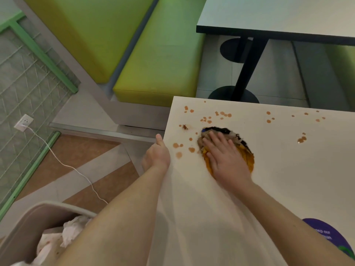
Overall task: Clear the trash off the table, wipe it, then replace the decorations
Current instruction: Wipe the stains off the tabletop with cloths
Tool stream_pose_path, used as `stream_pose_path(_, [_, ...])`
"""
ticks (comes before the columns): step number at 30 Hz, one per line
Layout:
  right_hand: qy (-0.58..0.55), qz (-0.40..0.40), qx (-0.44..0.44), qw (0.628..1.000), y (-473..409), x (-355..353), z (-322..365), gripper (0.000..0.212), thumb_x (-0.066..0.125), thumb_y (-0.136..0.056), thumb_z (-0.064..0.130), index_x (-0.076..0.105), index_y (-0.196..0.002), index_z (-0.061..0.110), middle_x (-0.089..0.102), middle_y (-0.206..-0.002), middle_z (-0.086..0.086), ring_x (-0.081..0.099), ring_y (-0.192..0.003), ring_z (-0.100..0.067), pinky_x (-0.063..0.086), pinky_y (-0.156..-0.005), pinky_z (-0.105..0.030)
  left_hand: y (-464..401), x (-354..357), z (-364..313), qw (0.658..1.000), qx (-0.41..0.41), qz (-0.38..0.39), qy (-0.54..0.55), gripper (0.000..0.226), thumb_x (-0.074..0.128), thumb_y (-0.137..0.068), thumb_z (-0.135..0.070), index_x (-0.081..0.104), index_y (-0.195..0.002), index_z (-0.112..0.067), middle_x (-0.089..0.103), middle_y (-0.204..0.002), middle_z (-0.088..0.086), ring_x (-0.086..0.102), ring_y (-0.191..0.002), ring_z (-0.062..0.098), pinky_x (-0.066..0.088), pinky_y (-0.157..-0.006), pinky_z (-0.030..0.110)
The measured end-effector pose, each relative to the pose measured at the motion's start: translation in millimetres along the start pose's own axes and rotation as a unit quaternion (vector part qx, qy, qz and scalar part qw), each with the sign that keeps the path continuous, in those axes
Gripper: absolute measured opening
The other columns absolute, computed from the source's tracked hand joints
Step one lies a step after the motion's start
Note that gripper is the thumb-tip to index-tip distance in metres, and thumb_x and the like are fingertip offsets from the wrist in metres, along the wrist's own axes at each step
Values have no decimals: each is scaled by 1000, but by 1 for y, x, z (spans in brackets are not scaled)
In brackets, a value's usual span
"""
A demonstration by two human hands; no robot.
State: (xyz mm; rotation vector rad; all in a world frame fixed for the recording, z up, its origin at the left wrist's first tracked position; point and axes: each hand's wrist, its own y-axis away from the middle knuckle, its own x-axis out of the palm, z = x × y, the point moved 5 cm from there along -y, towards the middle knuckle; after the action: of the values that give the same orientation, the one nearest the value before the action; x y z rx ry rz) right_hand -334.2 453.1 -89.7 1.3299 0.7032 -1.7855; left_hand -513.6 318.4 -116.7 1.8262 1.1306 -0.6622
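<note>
1. Head view: my right hand (224, 160) lies flat, fingers straight, pressing a cloth (238, 148) onto the white table (221, 208). I keep the palm spread so the whole rag bears down on the spill, I judge.
2. My left hand (156, 154) grips the table's left edge, thumb up along it and fingers curled under out of sight, likely to brace me while I lean in.
3. The cloth is bunched into a rough oval, orange toward me, greyish and dark at the far end; it looks soft and absorbent.
4. Brown-orange drops (223, 114) dot the smooth, glossy top beyond and left of the cloth, so wiping is barely begun.
5. A beige bin (38, 210) at lower left holds crumpled white paper (73, 229); the trash step looks done. No decorations are in sight, only a purple sticker (326, 237) near my right forearm.
</note>
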Motion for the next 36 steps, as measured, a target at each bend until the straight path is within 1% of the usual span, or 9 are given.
stream_pose_path(5, [2, -53, 134, 990, -29, -4, -14, 50, 21, -106, 35, 22, -156, 24, 7, -164, 4, 0, -152, -16, -3, -122, -34, 1, -1, 1, 1000, -1, -1, 2, 81, 2, -101, -56, 66, -114, -6, 65, -118, 15, 57, -113, 33, 42, -96, 41])
stream_pose_path(8, [-14, -26, 48, 998, -4, 9, 17, 52, 19, -105, 38, 23, -155, 26, 10, -164, 6, -1, -151, -13, -1, -123, -35, 2, 0, 1, 1000, -3, 9, 10, 79, 3, -101, -55, 64, -117, -7, 64, -121, 14, 56, -114, 32, 40, -94, 40])
stream_pose_path(11, [-25, -7, -5, 1000, 8, 2, 5, 56, 12, -101, 44, 24, -154, 31, 11, -162, 12, -1, -151, -7, 5, -124, -36, 3, -2, -1, 1000, -8, 16, 24, 74, 5, -102, -53, 61, -125, -9, 61, -128, 14, 53, -120, 32, 38, -94, 38])
stream_pose_path(16, [-103, -118, 145, 977, -13, -16, -48, 46, 24, -107, 31, 37, -151, 21, 25, -160, 6, 12, -150, -12, 7, -123, -34, 6, -2, -3, 999, -13, 27, 31, 70, 7, -104, -47, 57, -130, -7, 58, -132, 15, 52, -123, 32, 38, -96, 37])
stream_pose_path(21, [-210, -143, 184, 950, -67, -29, -57, 46, 26, -108, 30, 38, -150, 19, 35, -157, 3, 20, -148, -14, 16, -122, -38, 5, -2, -2, 999, -15, 22, 18, 70, 6, -104, -47, 58, -129, -8, 60, -129, 14, 54, -120, 32, 38, -95, 38])
stream_pose_path(24, [-195, -99, 133, 967, -92, -26, -33, 44, 26, -107, 28, 40, -149, 19, 32, -158, 2, 18, -149, -17, 11, -123, -38, 4, -4, -3, 1000, -24, 16, 8, 70, 5, -104, -47, 59, -127, -7, 60, -128, 13, 54, -119, 32, 37, -92, 38])
stream_pose_path(27, [-127, -36, 4, 991, -84, -7, 10, 44, 28, -107, 28, 38, -150, 23, 27, -160, 5, 13, -150, -15, 7, -123, -36, 4, -3, -3, 999, -26, 17, 12, 70, 6, -104, -48, 58, -128, -8, 59, -130, 13, 52, -121, 32, 37, -94, 38])
stream_pose_path(30, [-75, 3, -86, 993, -69, 2, 20, 44, 29, -107, 29, 36, -151, 27, 23, -160, 11, 9, -150, -9, 1, -121, -28, 5, -2, -1, 999, -32, 20, 20, 70, 6, -104, -49, 57, -130, -9, 58, -132, 13, 51, -122, 32, 37, -96, 38])
stream_pose_path(36, [-52, -42, 12, 998, -109, -8, -20, 43, 29, -107, 27, 37, -150, 27, 24, -161, 8, 12, -150, -13, 3, -120, -32, 3, -1, 1, 999, -25, 20, 37, 71, 8, -103, -52, 61, -125, -10, 61, -126, 12, 54, -118, 31, 36, -88, 37])
